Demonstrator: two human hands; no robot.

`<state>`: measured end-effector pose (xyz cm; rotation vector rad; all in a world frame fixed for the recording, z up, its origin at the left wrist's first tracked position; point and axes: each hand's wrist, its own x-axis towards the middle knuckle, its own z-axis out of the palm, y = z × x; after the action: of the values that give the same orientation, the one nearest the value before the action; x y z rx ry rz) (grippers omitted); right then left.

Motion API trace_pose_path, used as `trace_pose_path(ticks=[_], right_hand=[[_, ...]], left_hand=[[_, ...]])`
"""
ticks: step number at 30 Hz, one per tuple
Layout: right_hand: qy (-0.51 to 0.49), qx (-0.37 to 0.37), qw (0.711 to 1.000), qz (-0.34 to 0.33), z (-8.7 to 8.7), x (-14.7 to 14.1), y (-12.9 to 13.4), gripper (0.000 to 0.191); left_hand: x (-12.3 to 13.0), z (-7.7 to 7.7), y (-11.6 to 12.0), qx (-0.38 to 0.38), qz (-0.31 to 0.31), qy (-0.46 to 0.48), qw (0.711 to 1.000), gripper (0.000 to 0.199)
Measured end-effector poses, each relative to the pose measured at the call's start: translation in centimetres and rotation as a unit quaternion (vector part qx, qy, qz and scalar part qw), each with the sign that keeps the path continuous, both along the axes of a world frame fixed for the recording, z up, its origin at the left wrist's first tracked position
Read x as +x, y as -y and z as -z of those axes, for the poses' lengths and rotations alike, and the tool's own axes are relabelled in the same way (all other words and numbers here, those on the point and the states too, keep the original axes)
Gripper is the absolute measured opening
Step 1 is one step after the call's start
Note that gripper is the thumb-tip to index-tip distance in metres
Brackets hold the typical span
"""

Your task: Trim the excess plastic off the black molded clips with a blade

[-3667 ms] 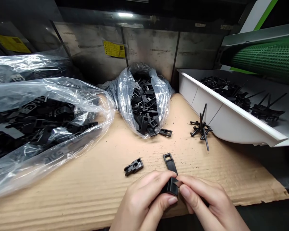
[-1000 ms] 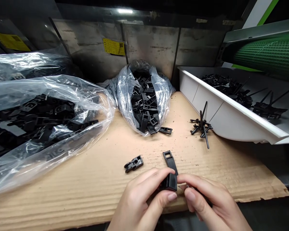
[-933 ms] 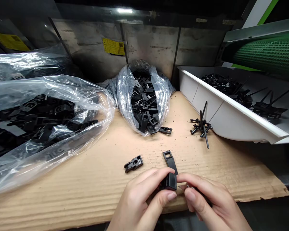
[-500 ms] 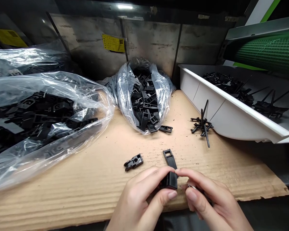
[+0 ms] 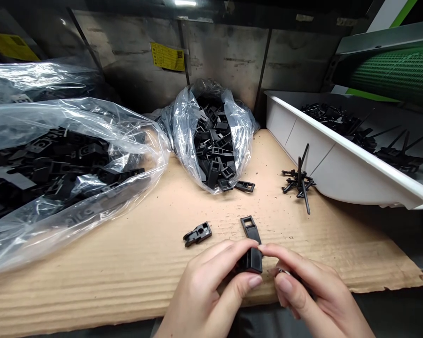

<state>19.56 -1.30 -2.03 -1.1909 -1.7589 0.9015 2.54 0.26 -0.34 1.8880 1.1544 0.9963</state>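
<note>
Between the fingers and thumb of my left hand (image 5: pixel 215 286) is a black plastic block (image 5: pixel 253 261), its far end facing right. My right hand (image 5: pixel 310 286) is closed around a small shiny metal piece (image 5: pixel 284 271), mostly hidden by the fingers. Its index fingertip touches or nearly touches the block's upper edge. Just beyond my fingertips lies a flat black plastic piece with a square window (image 5: pixel 250 229), its near end hidden behind the hands. To its left, another black plastic part with a forked end (image 5: pixel 198 234) rests on the cardboard.
Cardboard (image 5: pixel 127 267) covers the table. A large clear bag (image 5: pixel 137 188) of black parts lies left, a smaller bag (image 5: pixel 245 134) at the back middle. Thin black sprue pieces (image 5: pixel 299 180) sit beside a white tray (image 5: pixel 324 159) of similar parts. A green roller (image 5: pixel 391 70) stands upper right.
The view has shifted slightly, so everything sits a little further right and most things a little higher. Both hands keep nearly the same pose and hold.
</note>
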Motion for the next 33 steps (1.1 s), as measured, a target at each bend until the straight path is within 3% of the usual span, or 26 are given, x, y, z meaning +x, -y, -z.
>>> trace_pose_path(ticks=[6,33], right_hand=[[-0.007,0.007,1.0,0.023,0.03,-0.18,0.06,0.028],[-0.021,0.008,0.999,0.025,0.28,-0.09,0.03,0.027]], left_hand=[[0.02,0.43,0.14,0.013,-0.014,-0.01,1.0,0.032],[-0.15,0.48,0.2,0.025,-0.004,-0.032,0.999,0.027]])
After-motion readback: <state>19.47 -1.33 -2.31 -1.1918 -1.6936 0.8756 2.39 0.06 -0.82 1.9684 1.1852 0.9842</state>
